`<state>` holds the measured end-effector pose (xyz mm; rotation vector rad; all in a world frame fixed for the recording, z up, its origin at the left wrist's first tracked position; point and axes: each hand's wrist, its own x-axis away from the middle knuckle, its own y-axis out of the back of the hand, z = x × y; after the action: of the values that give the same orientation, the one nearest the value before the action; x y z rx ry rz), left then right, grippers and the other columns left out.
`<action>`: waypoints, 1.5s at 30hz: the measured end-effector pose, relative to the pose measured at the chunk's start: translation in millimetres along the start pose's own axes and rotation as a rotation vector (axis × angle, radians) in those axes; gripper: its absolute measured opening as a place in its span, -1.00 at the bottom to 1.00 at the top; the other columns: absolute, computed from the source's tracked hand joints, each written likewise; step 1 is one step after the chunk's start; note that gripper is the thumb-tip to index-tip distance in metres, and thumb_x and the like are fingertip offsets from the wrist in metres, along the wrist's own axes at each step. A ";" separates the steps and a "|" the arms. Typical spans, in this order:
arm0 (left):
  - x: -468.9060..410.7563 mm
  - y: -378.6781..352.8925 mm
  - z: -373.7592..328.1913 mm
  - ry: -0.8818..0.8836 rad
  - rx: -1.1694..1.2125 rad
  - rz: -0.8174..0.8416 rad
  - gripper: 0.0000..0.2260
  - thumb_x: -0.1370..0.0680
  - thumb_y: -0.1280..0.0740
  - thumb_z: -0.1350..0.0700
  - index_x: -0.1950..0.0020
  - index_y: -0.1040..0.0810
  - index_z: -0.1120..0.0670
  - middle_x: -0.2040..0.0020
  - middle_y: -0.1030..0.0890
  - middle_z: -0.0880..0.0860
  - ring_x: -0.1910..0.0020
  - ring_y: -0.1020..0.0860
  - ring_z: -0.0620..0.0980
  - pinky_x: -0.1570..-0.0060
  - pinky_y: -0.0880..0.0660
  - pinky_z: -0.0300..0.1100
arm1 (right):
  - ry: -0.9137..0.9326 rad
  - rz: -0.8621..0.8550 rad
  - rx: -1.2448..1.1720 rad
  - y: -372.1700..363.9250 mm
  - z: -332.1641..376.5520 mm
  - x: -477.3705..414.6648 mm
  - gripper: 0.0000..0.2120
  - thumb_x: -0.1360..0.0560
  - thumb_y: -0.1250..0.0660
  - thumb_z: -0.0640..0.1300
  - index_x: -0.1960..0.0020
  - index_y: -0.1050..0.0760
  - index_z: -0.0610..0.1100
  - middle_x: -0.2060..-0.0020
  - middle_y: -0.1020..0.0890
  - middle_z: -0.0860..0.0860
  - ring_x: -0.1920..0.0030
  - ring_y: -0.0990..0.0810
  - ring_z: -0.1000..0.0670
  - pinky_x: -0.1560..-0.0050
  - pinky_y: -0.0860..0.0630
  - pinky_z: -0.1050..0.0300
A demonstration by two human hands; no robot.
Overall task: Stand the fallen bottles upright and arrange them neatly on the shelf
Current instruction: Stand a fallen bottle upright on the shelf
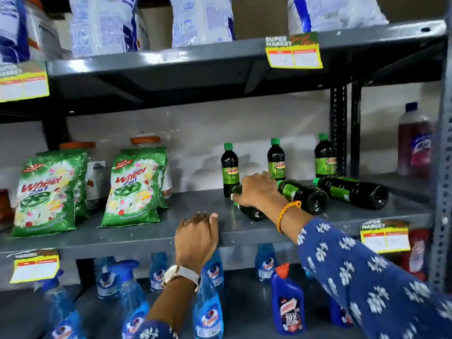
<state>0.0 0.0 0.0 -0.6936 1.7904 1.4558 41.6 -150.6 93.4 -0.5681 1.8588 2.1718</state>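
Blue floral sleeve [367, 285] fills the near right, leading up to the right hand [256, 189], which wears an orange bead bracelet [286, 214]. That hand is closed over a fallen dark bottle [252, 212] with a green label, lying on the middle shelf [146, 231] with its base toward the camera; fingers wrap the upper part, so the cap is hidden. Left hand [197, 237] rests on the shelf's front edge, fingers curled over the lip, holding nothing (a white-strap watch [181, 276] sits on the wrist).

Two more fallen bottles lie just right of the held one: the middle fallen bottle [303, 195] touches or nearly touches the right hand, and the right fallen bottle [352, 192] lies beside it, both with green caps pointing far-left and bases near-right. Three upright bottles stand behind at the far side: left upright bottle [230, 170], centre upright bottle [276, 160], right upright bottle [324, 156], spaced apart.

Left on the same shelf, green detergent packs [133, 189] stand in front of orange-lidded jars [95, 172]. Blue spray bottles [209, 311] and a blue toilet cleaner bottle [289, 302] fill the shelf below. Yellow price tags [294, 53] hang on the shelf edges. White-and-blue bags [201, 20] sit on the top shelf.
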 end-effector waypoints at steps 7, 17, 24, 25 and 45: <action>9.3 -17.7 11.7 -0.066 -0.009 -0.106 -0.69 -0.52 -0.08 0.10 0.32 -0.54 0.06 0.42 -0.60 0.06 0.45 -0.55 0.10 0.40 -0.40 -0.14 | -0.209 0.079 0.365 -33.0 27.0 -26.5 -0.52 -0.41 -0.37 0.02 -0.25 -0.41 -0.17 -0.14 -0.52 -0.06 -0.17 -0.42 -0.16 0.17 -0.32 0.03; 11.6 -27.0 12.1 -0.059 0.029 -0.218 -0.68 -0.48 -0.10 0.12 0.30 -0.62 0.12 0.35 -0.66 0.08 0.39 -0.60 0.07 0.35 -0.42 -0.13 | -0.081 -0.250 -0.470 -49.3 -24.7 -19.7 -0.51 -0.30 -0.35 0.26 0.07 -0.48 -0.16 0.15 -0.64 -0.16 0.10 -0.59 -0.19 0.12 -0.53 -0.02; 12.2 -26.4 11.9 -0.036 0.028 -0.179 -0.70 -0.48 -0.11 0.12 0.30 -0.61 0.11 0.36 -0.65 0.06 0.41 -0.57 0.09 0.33 -0.40 -0.13 | 0.020 -0.216 -0.839 -73.1 -31.0 -19.1 -0.57 -0.30 -0.44 0.14 -0.07 -0.53 -0.08 0.10 -0.65 -0.01 0.02 -0.61 0.01 0.05 -0.51 0.16; 12.3 -27.2 12.1 -0.038 0.032 -0.179 -0.70 -0.47 -0.12 0.13 0.30 -0.61 0.11 0.35 -0.65 0.06 0.40 -0.58 0.08 0.32 -0.41 -0.13 | 0.009 -0.210 -0.855 -73.6 -31.4 -20.1 -0.53 -0.27 -0.43 0.17 -0.08 -0.53 -0.06 0.10 -0.64 0.02 0.01 -0.61 0.01 0.03 -0.51 0.15; 12.9 -34.3 11.2 0.001 0.062 -0.185 -0.68 -0.48 -0.12 0.10 0.25 -0.65 0.13 0.28 -0.69 0.07 0.33 -0.60 0.06 0.23 -0.40 -0.12 | -0.057 -0.049 -1.064 -80.6 -37.5 -33.7 -0.45 -0.25 -0.54 -0.13 -0.09 -0.28 -0.11 0.09 -0.50 0.05 0.11 -0.48 0.13 0.18 -0.41 0.22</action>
<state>21.1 3.8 -31.8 -0.8053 1.7160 1.2724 110.5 -171.0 31.3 -0.6731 0.4992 2.9571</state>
